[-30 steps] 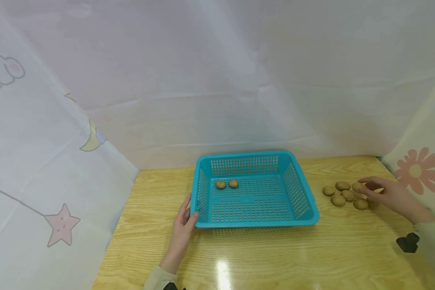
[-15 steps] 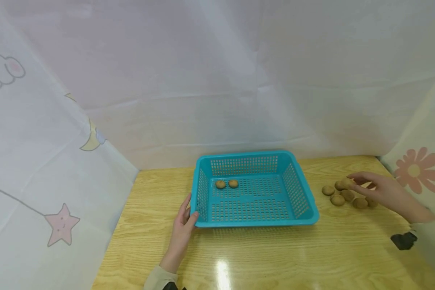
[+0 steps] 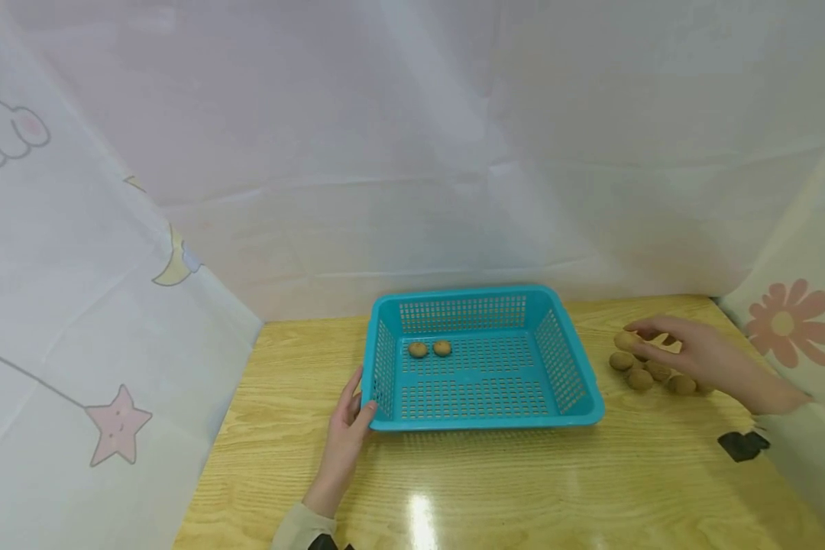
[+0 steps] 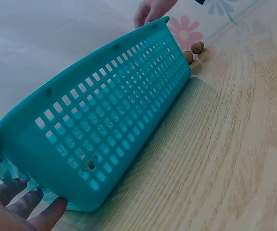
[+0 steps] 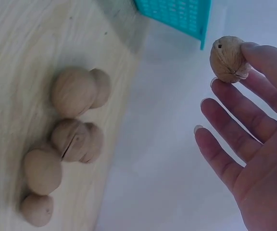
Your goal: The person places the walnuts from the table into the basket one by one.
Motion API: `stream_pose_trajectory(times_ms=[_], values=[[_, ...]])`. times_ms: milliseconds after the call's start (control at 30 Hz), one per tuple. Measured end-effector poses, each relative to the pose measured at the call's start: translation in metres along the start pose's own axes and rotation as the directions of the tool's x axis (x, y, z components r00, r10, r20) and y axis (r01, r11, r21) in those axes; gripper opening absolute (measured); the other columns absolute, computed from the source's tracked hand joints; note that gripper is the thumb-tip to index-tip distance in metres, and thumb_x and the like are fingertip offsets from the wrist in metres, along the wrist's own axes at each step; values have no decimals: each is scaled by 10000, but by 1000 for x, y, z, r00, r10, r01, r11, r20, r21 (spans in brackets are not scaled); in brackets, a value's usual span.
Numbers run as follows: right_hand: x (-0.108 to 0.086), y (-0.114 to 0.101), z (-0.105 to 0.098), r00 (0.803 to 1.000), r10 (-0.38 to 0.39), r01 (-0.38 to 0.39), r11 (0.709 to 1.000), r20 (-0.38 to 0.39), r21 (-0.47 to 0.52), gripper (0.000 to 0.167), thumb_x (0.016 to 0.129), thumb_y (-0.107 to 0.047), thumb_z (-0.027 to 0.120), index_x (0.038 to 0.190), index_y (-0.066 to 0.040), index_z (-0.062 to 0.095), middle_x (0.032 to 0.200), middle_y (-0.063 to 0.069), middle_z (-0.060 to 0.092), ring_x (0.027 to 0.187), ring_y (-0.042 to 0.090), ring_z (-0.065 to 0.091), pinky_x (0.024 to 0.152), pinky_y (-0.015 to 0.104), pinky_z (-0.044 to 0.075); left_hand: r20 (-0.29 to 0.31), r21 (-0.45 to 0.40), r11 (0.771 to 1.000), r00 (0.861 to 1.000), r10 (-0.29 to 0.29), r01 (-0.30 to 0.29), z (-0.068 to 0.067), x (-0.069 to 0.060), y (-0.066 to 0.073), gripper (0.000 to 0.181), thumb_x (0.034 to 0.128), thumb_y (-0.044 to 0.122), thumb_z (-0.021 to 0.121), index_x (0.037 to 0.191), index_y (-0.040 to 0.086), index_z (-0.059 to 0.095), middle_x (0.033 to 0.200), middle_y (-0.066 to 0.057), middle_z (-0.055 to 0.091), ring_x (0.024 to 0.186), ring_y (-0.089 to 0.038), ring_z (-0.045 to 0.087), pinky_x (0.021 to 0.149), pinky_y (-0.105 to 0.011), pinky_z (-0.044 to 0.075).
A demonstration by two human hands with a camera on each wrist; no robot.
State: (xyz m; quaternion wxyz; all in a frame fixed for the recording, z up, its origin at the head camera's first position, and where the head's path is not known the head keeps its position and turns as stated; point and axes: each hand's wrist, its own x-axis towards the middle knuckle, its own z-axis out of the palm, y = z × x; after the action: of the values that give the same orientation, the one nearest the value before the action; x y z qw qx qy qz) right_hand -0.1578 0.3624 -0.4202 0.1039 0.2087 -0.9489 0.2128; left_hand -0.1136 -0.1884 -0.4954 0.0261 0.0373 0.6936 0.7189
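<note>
My right hand (image 3: 690, 353) pinches a walnut (image 5: 229, 58) between thumb and fingertips, raised above the other walnuts; its lower fingers spread apart in the right wrist view. Beneath it, several loose walnuts (image 5: 73, 91) lie clustered on the table, one showing a dark crack. The turquoise plastic basket (image 3: 484, 424) stands left of this cluster. At its front left corner my left hand (image 3: 347, 428) holds on, thumb over the rim and fingers against the outer side. Two walnuts (image 3: 418, 349) sit inside, near the basket's back left.
The wooden table (image 3: 495, 489) carries everything and meets a pale cloth backdrop (image 3: 426, 191) behind. More cloth, printed with a star (image 3: 118, 428) and a flower (image 3: 787, 325), hangs at both sides. The basket's raised right wall (image 3: 564, 363) stands between the cluster and the basket's inside.
My right hand has lifted a walnut from the cluster and carried it left, toward the basket. The left hand and the basket have stayed in place.
</note>
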Motion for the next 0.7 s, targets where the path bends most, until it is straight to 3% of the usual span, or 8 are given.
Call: stream_pose_trajectory(times_ms=[133, 333, 500, 700], values=[[11, -17, -3, 1000, -9, 9, 1000, 12, 29, 295, 970, -163, 754, 1261, -162, 710, 1153, -32, 719, 1003, 74, 630, 761, 278, 533, -2, 3, 1000, 1000, -2, 2, 0, -1, 0, 676, 1087, 166, 563, 1675, 177, 230, 1548, -256, 475, 1366, -428, 525, 1006, -384, 556], [35, -37, 1, 997, -13, 11, 999, 76, 33, 302, 1011, -279, 712, 1292, -168, 706, 1172, -41, 719, 1034, 214, 668, 812, 400, 555, -5, 0, 1000, 1000, -7, 7, 0, 0, 0, 679, 1084, 161, 566, 1674, 166, 230, 1552, -263, 469, 1358, -435, 530, 977, -345, 564], [55, -52, 7, 991, -70, 61, 995, 113, 83, 312, 1008, -240, 715, 1299, -127, 702, 1186, -25, 714, 1052, 219, 664, 838, 446, 558, -1, 1, 1000, 1000, -7, 7, -1, 0, -1, 678, 1085, 163, 563, 1674, 164, 228, 1555, -262, 465, 1365, -431, 525, 990, -365, 561], [78, -67, 15, 984, -123, 106, 986, 129, 127, 298, 998, -233, 729, 1284, -155, 701, 1168, -50, 705, 1065, 209, 666, 871, 493, 558, -3, -5, 1000, 1000, -13, 13, 0, 0, 0, 667, 1085, 178, 568, 1670, 218, 250, 1568, -255, 453, 1376, -426, 517, 1001, -363, 557]])
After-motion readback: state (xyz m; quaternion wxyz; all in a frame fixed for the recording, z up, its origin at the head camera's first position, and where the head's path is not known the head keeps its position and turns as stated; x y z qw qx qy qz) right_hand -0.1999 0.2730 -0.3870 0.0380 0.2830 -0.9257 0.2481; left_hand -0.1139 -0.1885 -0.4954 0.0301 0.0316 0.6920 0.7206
